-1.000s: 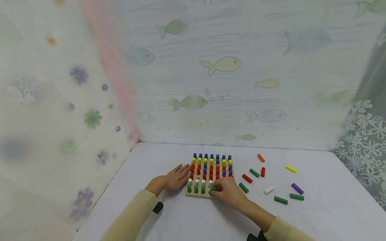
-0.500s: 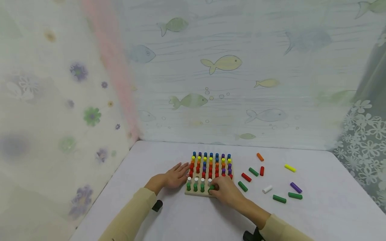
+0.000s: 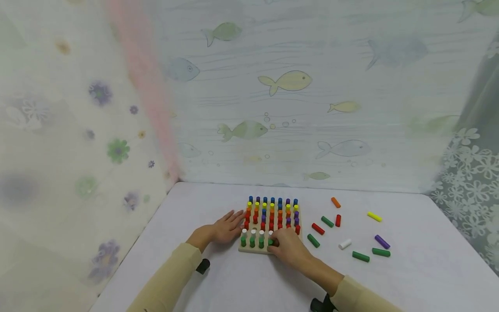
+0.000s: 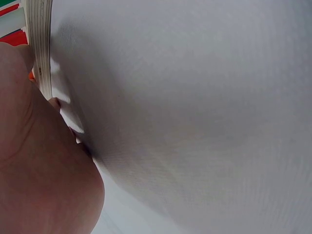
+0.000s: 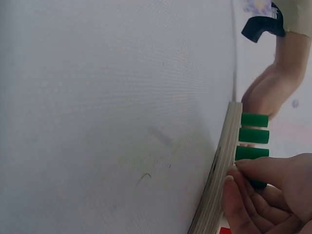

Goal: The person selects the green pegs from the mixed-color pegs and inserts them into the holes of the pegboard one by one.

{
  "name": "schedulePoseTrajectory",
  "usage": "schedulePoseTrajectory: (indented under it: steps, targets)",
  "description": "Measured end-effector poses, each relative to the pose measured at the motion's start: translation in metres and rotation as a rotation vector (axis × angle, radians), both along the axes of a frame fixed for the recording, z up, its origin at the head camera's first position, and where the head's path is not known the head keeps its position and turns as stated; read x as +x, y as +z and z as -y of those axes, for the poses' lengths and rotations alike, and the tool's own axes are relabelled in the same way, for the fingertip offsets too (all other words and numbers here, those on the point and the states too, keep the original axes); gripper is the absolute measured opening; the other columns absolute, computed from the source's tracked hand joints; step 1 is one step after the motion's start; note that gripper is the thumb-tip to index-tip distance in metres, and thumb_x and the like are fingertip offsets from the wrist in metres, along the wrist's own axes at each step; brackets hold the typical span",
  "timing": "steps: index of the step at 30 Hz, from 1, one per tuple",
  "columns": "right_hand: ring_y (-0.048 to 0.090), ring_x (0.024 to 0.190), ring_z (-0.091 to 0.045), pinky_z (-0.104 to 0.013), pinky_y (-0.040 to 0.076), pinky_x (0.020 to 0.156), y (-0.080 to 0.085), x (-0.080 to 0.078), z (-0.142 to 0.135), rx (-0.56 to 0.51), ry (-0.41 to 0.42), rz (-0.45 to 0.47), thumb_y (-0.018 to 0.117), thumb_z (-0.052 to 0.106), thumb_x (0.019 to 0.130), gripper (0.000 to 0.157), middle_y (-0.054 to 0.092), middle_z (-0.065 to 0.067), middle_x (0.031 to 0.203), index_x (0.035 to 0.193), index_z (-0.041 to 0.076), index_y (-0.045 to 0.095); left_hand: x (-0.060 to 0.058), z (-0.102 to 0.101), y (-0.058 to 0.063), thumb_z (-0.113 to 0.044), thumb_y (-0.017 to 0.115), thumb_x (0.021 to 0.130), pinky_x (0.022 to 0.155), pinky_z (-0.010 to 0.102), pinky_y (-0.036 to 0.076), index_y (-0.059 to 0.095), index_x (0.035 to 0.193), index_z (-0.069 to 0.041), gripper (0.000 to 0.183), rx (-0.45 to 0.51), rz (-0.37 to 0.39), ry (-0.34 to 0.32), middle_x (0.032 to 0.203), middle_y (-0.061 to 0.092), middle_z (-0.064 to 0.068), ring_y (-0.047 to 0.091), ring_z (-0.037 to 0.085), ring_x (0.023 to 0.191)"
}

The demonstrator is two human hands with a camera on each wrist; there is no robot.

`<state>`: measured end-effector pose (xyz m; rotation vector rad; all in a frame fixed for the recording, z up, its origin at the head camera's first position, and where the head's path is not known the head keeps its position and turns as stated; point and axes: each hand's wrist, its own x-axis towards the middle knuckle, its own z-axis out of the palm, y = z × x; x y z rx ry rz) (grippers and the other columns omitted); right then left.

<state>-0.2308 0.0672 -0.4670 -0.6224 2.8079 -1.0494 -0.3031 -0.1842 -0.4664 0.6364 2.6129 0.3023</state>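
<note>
- Note green peg shifted from tilted to nearly upright since earlier frame, in pegboard front row.
- Find pinched in right hand; left hand straight-fingered at left edge.
- Press squarely, sparing white peg.

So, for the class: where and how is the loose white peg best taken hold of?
Probably across its middle, from above. The loose white peg lies flat on the white table, apart from nearby green pegs, leaving both long, rounded sides free for a pinch by the right hand.
</note>
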Motion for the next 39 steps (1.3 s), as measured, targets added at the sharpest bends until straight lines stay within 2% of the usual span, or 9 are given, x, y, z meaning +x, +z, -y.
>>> schedulePoseTrajectory:
  steps: [7,10,15,19,27,34,39]
  targets:
    - [0.058,0.071,-0.009,-0.020,0.054,0.064,0.007,0.007,-0.009,-0.002,0.040,0.018,0.081,0.010,0.088,0.020,0.072,0.001,0.080,0.104,-0.001,0.078,0.008,-0.002,0.001,-0.035,0.034,0.112,0.127,0.052,0.011,0.016,0.165,-0.012,0.061,0.013,0.005,0.005,0.172,0.012,0.006,0.003,0.034,0.158]
    - [0.059,0.073,-0.011,-0.021,0.054,0.064,0.015,0.012,-0.018,-0.024,0.059,0.026,0.079,0.009,0.089,0.022,0.070,0.001,0.081,0.107,-0.002,0.076,0.012,-0.004,0.002,-0.035,0.034,0.112,0.127,0.050,0.011,0.016,0.165,-0.012,0.061,0.014,0.002,0.000,0.172,0.012,0.006,0.003,0.033,0.159]
    - [0.057,0.072,-0.011,-0.021,0.052,0.061,0.028,0.019,-0.037,-0.046,0.076,-0.025,0.077,0.012,0.090,0.019,0.065,0.006,0.077,0.106,0.002,0.073,0.016,-0.004,0.002,-0.035,0.034,0.112,0.127,0.051,0.012,0.015,0.165,-0.013,0.061,0.009,0.002,0.013,0.173,0.012,0.006,0.003,0.033,0.159]
    - [0.059,0.077,-0.011,-0.021,0.053,0.064,0.036,0.023,-0.053,-0.046,0.068,-0.061,0.078,0.014,0.091,0.019,0.065,0.008,0.082,0.107,0.005,0.073,0.019,-0.004,0.004,-0.037,0.036,0.111,0.127,0.050,0.013,0.017,0.165,-0.013,0.062,0.010,-0.006,0.019,0.172,0.013,0.005,0.004,0.032,0.159]
    - [0.062,0.087,-0.017,-0.022,0.053,0.070,0.043,0.026,-0.083,-0.019,0.039,-0.129,0.079,0.014,0.090,0.023,0.069,0.001,0.095,0.111,0.005,0.073,0.028,-0.007,0.006,-0.037,0.034,0.111,0.127,0.050,0.009,0.014,0.165,-0.011,0.063,0.010,-0.001,0.020,0.173,0.011,0.007,0.001,0.033,0.159]
    - [0.062,0.088,-0.021,-0.035,0.057,0.075,0.050,0.034,-0.109,-0.007,0.021,-0.158,0.080,0.011,0.088,0.029,0.069,-0.004,0.099,0.114,0.002,0.071,0.044,-0.010,0.006,-0.036,0.033,0.112,0.127,0.051,0.010,0.014,0.165,-0.012,0.062,0.009,0.002,0.041,0.173,0.011,0.007,0.002,0.033,0.159]
    - [0.064,0.091,-0.022,-0.038,0.059,0.077,0.051,0.036,-0.125,0.008,0.019,-0.169,0.079,0.013,0.089,0.032,0.070,-0.007,0.102,0.117,0.001,0.069,0.053,-0.013,0.005,-0.037,0.032,0.112,0.127,0.051,0.010,0.013,0.166,-0.013,0.062,-0.005,-0.010,0.055,0.173,0.011,0.005,0.002,0.032,0.159]
